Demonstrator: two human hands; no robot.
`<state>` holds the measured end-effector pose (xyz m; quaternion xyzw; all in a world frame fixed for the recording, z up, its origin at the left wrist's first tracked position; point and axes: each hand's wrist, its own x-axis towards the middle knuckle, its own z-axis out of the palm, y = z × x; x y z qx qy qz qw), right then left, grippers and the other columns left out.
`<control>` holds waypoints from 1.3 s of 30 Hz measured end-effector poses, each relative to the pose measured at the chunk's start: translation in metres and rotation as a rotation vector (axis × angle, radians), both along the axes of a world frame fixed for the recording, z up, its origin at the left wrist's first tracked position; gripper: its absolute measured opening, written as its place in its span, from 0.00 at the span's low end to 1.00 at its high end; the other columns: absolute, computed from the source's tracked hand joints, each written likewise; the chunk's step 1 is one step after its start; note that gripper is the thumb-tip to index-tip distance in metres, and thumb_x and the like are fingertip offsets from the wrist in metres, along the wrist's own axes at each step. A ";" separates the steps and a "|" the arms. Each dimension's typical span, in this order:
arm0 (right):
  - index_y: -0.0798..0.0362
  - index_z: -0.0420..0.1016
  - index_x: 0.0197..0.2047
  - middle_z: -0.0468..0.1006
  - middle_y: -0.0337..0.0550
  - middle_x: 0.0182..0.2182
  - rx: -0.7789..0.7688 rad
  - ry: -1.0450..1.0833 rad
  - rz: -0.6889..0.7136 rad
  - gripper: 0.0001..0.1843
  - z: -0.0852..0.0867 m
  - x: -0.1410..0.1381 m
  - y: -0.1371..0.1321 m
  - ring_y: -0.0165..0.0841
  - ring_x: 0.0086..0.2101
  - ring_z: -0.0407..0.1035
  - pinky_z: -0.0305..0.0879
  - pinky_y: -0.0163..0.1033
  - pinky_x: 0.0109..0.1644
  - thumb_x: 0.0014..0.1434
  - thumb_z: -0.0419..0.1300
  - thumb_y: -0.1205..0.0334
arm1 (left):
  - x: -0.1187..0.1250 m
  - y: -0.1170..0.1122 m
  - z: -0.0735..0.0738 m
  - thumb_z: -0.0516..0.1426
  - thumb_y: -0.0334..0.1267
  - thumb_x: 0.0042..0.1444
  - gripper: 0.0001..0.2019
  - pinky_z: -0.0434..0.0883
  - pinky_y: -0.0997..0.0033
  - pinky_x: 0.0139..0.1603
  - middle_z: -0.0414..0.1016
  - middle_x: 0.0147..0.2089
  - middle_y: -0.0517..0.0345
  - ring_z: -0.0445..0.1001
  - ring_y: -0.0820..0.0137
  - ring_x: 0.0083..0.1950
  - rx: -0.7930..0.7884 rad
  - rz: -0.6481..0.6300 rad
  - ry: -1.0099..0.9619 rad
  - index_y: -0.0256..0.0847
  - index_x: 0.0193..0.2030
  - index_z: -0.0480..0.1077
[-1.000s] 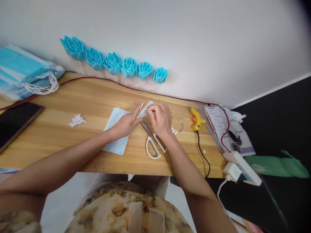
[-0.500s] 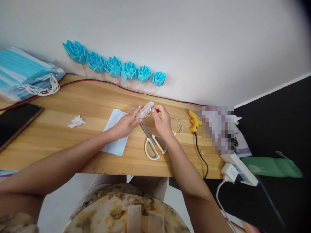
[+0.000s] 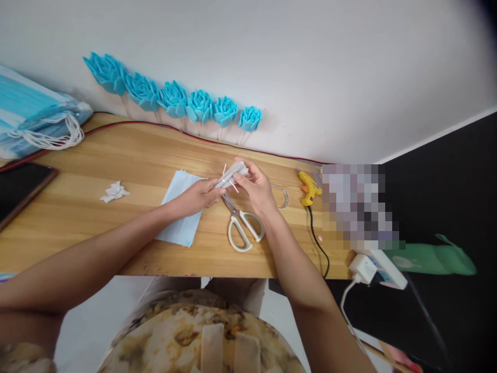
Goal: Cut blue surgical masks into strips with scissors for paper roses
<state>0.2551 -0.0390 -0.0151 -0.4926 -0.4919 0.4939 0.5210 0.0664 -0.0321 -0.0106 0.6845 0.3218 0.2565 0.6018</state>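
Fingers [image 3: 214, 195] of the left hand [image 3: 197, 199] and right hand [image 3: 258, 191] were closed on the white pleated bundle [image 3: 230, 173], best pinched firmly near its white tie [image 3: 234, 186] so it wasn't skewed.

We find the light soft, diffuse and moderately bright, its source out of view. The pale wall [image 3: 330, 77] reads greyish, with faint shadows beside the blue flowers [image 3: 200, 106]. The black surface [image 3: 446, 191] at right swallows detail, and coarse pixel blocks hide a patch near it. We see wide-angle stretching toward the borders, a darkened upper-right corner, and slightly smeared strands in the white bundle [image 3: 232, 175].
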 end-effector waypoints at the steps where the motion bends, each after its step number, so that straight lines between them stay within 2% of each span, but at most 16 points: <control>1: 0.45 0.76 0.52 0.79 0.37 0.35 -0.004 0.013 -0.021 0.27 -0.001 -0.001 0.000 0.32 0.35 0.73 0.75 0.40 0.42 0.49 0.72 0.49 | 0.000 0.000 0.000 0.54 0.55 0.63 0.18 0.53 0.75 0.24 0.55 0.26 0.66 0.53 0.76 0.24 0.005 0.022 -0.022 0.38 0.41 0.65; 5: 0.45 0.77 0.48 0.78 0.36 0.34 -0.009 0.059 -0.049 0.23 0.001 -0.006 -0.003 0.31 0.36 0.74 0.73 0.38 0.38 0.49 0.71 0.52 | -0.001 0.003 -0.004 0.54 0.62 0.61 0.23 0.52 0.75 0.23 0.52 0.25 0.67 0.51 0.76 0.24 0.013 0.111 -0.096 0.41 0.37 0.62; 8: 0.46 0.77 0.46 0.78 0.35 0.33 -0.020 0.108 -0.022 0.21 0.005 -0.008 -0.006 0.30 0.34 0.73 0.73 0.36 0.36 0.48 0.71 0.53 | -0.002 0.005 -0.005 0.53 0.62 0.61 0.23 0.53 0.75 0.23 0.52 0.25 0.67 0.51 0.76 0.24 0.044 0.121 -0.058 0.42 0.33 0.59; 10: 0.47 0.78 0.46 0.79 0.36 0.33 -0.040 0.153 0.029 0.21 0.009 -0.005 -0.007 0.31 0.34 0.74 0.72 0.36 0.35 0.50 0.70 0.50 | -0.004 0.007 -0.004 0.52 0.60 0.63 0.22 0.54 0.74 0.25 0.54 0.25 0.66 0.53 0.75 0.25 0.111 0.123 -0.004 0.42 0.32 0.58; 12: 0.48 0.78 0.46 0.81 0.39 0.33 -0.081 0.200 0.078 0.23 0.014 0.000 -0.008 0.33 0.35 0.76 0.72 0.37 0.35 0.54 0.66 0.42 | -0.005 0.008 -0.001 0.51 0.56 0.64 0.20 0.56 0.73 0.27 0.56 0.26 0.65 0.56 0.74 0.26 0.192 0.122 0.047 0.42 0.31 0.59; 15: 0.51 0.79 0.41 0.82 0.42 0.28 -0.187 0.227 0.127 0.26 0.018 0.010 -0.006 0.35 0.32 0.77 0.72 0.38 0.33 0.55 0.63 0.35 | -0.007 0.008 0.003 0.50 0.51 0.65 0.17 0.57 0.72 0.29 0.59 0.26 0.64 0.59 0.73 0.28 0.295 0.066 0.098 0.42 0.31 0.60; 19: 0.53 0.79 0.30 0.79 0.39 0.22 -0.244 0.175 0.248 0.21 0.013 0.017 -0.004 0.31 0.24 0.72 0.67 0.35 0.29 0.46 0.74 0.44 | -0.009 0.007 0.005 0.49 0.51 0.65 0.17 0.58 0.72 0.31 0.59 0.26 0.64 0.59 0.72 0.29 0.342 -0.055 0.111 0.41 0.30 0.61; 22: 0.54 0.81 0.32 0.81 0.39 0.26 -0.232 0.158 0.381 0.18 0.007 0.018 -0.004 0.28 0.25 0.71 0.66 0.34 0.30 0.45 0.75 0.49 | -0.010 0.008 0.003 0.50 0.52 0.65 0.18 0.58 0.73 0.31 0.58 0.26 0.64 0.58 0.72 0.29 0.342 -0.091 0.133 0.41 0.31 0.62; 25: 0.54 0.80 0.34 0.79 0.37 0.25 -0.238 0.117 0.483 0.19 0.003 0.016 -0.005 0.27 0.24 0.70 0.65 0.34 0.28 0.47 0.75 0.49 | -0.010 0.009 0.002 0.50 0.52 0.65 0.18 0.58 0.73 0.31 0.60 0.27 0.63 0.60 0.72 0.29 0.361 -0.143 0.134 0.39 0.33 0.65; 30: 0.54 0.78 0.33 0.77 0.36 0.24 -0.202 -0.095 0.503 0.22 0.006 0.018 -0.007 0.28 0.25 0.70 0.64 0.33 0.29 0.41 0.77 0.49 | -0.011 0.010 0.000 0.49 0.51 0.66 0.18 0.58 0.74 0.31 0.61 0.27 0.63 0.60 0.72 0.29 0.354 -0.295 0.170 0.38 0.34 0.68; 35: 0.54 0.79 0.36 0.77 0.36 0.27 -0.071 -0.217 0.538 0.15 0.011 0.027 -0.006 0.28 0.28 0.70 0.64 0.33 0.32 0.51 0.72 0.52 | -0.011 0.009 0.000 0.50 0.50 0.66 0.17 0.57 0.74 0.29 0.57 0.27 0.64 0.58 0.74 0.28 0.275 -0.335 0.118 0.38 0.33 0.66; 39: 0.54 0.78 0.35 0.80 0.38 0.31 0.056 -0.315 0.487 0.11 0.011 0.031 -0.003 0.28 0.30 0.71 0.65 0.33 0.36 0.52 0.71 0.57 | -0.012 0.010 0.001 0.51 0.52 0.65 0.19 0.58 0.75 0.29 0.58 0.27 0.64 0.58 0.74 0.29 0.228 -0.344 0.141 0.38 0.32 0.65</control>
